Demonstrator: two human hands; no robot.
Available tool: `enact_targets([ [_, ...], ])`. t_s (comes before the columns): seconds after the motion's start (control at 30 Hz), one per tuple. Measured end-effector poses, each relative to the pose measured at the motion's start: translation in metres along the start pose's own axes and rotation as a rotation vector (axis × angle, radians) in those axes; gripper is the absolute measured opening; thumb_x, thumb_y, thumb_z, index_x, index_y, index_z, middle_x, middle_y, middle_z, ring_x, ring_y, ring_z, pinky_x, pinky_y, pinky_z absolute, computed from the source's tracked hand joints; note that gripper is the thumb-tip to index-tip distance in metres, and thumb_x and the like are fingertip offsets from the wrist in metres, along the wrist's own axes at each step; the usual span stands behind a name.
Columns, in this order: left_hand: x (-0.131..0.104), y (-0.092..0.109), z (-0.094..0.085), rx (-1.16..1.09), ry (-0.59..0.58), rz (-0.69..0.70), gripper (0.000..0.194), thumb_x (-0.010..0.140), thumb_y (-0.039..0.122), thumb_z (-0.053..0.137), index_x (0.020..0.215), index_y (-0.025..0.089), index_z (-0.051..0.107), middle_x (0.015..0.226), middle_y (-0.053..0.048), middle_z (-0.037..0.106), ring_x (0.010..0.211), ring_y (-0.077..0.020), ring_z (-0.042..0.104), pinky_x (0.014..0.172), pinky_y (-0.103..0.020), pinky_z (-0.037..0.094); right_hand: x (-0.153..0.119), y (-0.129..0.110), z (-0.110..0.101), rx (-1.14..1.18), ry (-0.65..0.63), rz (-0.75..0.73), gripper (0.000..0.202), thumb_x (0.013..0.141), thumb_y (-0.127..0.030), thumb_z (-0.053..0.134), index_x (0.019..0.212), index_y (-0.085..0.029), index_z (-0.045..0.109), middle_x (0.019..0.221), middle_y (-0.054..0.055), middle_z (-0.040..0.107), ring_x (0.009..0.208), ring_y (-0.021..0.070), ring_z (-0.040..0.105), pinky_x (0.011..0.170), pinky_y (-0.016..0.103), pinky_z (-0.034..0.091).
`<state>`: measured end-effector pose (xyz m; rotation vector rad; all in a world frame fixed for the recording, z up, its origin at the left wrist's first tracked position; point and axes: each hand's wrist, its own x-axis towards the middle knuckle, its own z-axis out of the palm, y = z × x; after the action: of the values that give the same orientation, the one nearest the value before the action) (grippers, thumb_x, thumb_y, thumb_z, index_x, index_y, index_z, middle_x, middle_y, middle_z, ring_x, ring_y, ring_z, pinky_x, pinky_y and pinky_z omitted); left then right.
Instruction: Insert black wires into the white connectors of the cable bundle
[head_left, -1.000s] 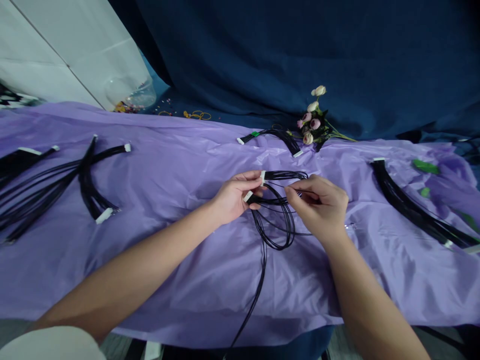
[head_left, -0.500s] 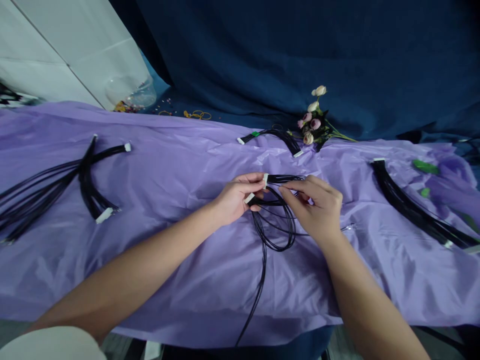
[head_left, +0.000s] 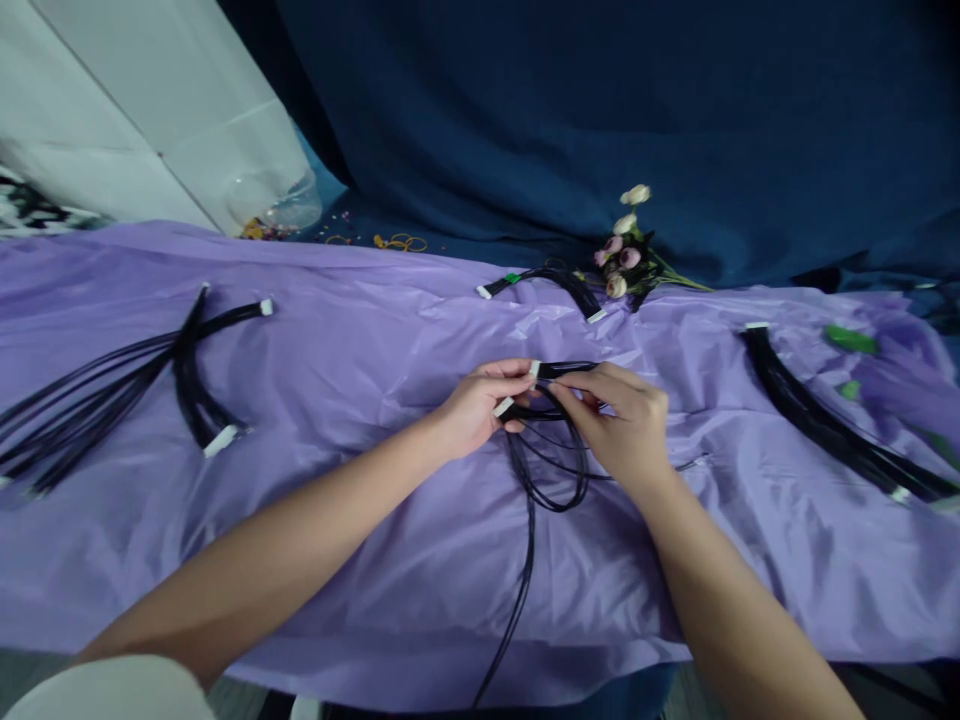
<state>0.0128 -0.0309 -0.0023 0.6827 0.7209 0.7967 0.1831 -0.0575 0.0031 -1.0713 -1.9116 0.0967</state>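
Fingers: left hand (head_left: 480, 408) closed on white rectangular plastic connectors (head_left: 535, 370), right hand (head_left: 628, 415) pinching thin black wires (head_left: 566, 369) | likely light, limp | grip housings

On the bench (head_left: 375, 340), cables (head_left: 189, 375) lie left of the held wires (head_left: 531, 413), a harness (head_left: 795, 412) right. Flowers (head_left: 628, 258) lie behind (beside another bundle (head_left: 574, 285)).

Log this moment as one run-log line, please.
left hand: holding black wires at two white connectors | right hand: pinching among those wires | beneath: purple sheet | beyond: cable bundle, flowers
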Motion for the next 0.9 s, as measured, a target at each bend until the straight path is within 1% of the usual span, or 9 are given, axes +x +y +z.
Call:
enact_targets([
  [0.13, 0.001, 0.002, -0.002, 0.020, 0.060, 0.024, 0.014, 0.071, 0.014, 0.067, 0.085, 0.014, 0.064, 0.068, -0.001, 0.055, 0.058, -0.0084, 0.052, 0.040, -0.016, 0.033, 0.001, 0.004, 0.004, 0.049, -0.011, 0.047, 0.008, 0.085, -0.021, 0.061, 0.084, -0.016, 0.068, 0.072, 0.003, 0.064, 0.062, 0.0104, 0.054, 0.061, 0.022, 0.044],
  [0.33, 0.007, 0.007, -0.004, 0.049, 0.170, 0.049, 0.017, 0.072, 0.012, 0.066, 0.089, 0.014, 0.062, 0.072, -0.001, 0.059, 0.056, -0.0093, 0.055, 0.038, -0.017, 0.036, 0.005, 0.012, 0.009, 0.113, -0.039, 0.156, 0.011, 0.085, -0.025, 0.060, 0.087, -0.018, 0.069, 0.074, 0.002, 0.064, 0.062, 0.0102, 0.055, 0.060, 0.022, 0.045],
  [0.43, 0.006, 0.009, -0.003, 0.031, 0.221, 0.058, 0.016, 0.074, 0.010, 0.064, 0.089, 0.014, 0.061, 0.071, -0.002, 0.061, 0.054, -0.0097, 0.056, 0.037, -0.017, 0.036, 0.005, 0.014, 0.010, 0.133, -0.006, 0.158, 0.010, 0.084, -0.024, 0.062, 0.089, -0.019, 0.070, 0.071, 0.001, 0.063, 0.060, 0.0101, 0.053, 0.059, 0.022, 0.044],
  [0.57, 0.007, 0.012, -0.005, -0.067, 0.259, 0.082, 0.011, 0.076, 0.008, 0.061, 0.085, 0.013, 0.059, 0.069, -0.002, 0.062, 0.051, -0.0102, 0.057, 0.035, -0.018, 0.034, 0.004, 0.018, 0.009, 0.145, 0.076, 0.179, 0.013, 0.083, -0.026, 0.062, 0.092, -0.019, 0.068, 0.064, -0.001, 0.056, 0.057, 0.0109, 0.050, 0.057, 0.023, 0.043],
  [0.63, 0.008, 0.014, -0.007, -0.125, 0.281, 0.087, 0.009, 0.077, 0.006, 0.058, 0.083, 0.013, 0.058, 0.068, -0.002, 0.062, 0.050, -0.0109, 0.057, 0.034, -0.018, 0.032, 0.004, 0.020, 0.007, 0.162, 0.108, 0.186, 0.021, 0.083, -0.028, 0.062, 0.102, -0.020, 0.064, 0.072, 0.001, 0.057, 0.061, 0.0113, 0.051, 0.057, 0.024, 0.045],
  [0.7, 0.008, 0.016, -0.009, -0.152, 0.297, 0.095, 0.007, 0.079, 0.007, 0.056, 0.083, 0.013, 0.057, 0.067, -0.003, 0.063, 0.050, -0.0113, 0.058, 0.033, -0.019, 0.032, 0.003, 0.019, 0.005, 0.139, 0.140, 0.154, 0.028, 0.082, -0.031, 0.063, 0.108, -0.020, 0.060, 0.089, 0.005, 0.057, 0.073, 0.0135, 0.055, 0.063, 0.026, 0.048],
  [0.77, 0.008, 0.018, -0.009, -0.162, 0.306, 0.100, 0.007, 0.081, 0.007, 0.055, 0.084, 0.013, 0.057, 0.068, -0.004, 0.063, 0.050, -0.0109, 0.057, 0.033, -0.019, 0.032, 0.001, 0.017, 0.004, 0.022, 0.148, 0.069, 0.025, 0.083, -0.032, 0.062, 0.104, -0.019, 0.060, 0.101, 0.009, 0.055, 0.089, 0.0171, 0.055, 0.073, 0.030, 0.048],
  [0.83, 0.008, 0.019, -0.009, -0.175, 0.310, 0.100, 0.007, 0.082, 0.007, 0.053, 0.084, 0.012, 0.057, 0.068, -0.004, 0.064, 0.049, -0.0103, 0.057, 0.034, -0.019, 0.033, 0.000, 0.015, 0.005, -0.110, 0.115, -0.020, 0.018, 0.085, -0.033, 0.060, 0.093, -0.018, 0.063, 0.099, 0.009, 0.056, 0.093, 0.0187, 0.054, 0.080, 0.033, 0.044],
  [0.9, 0.008, 0.020, -0.009, -0.185, 0.315, 0.100, 0.008, 0.083, 0.006, 0.052, 0.084, 0.012, 0.057, 0.068, -0.004, 0.064, 0.048, -0.0099, 0.056, 0.033, -0.019, 0.033, -0.002, 0.014, 0.007, -0.167, 0.041, -0.066, 0.018, 0.086, -0.035, 0.059, 0.086, -0.018, 0.065, 0.092, 0.007, 0.059, 0.086, 0.0166, 0.054, 0.078, 0.031, 0.041],
])
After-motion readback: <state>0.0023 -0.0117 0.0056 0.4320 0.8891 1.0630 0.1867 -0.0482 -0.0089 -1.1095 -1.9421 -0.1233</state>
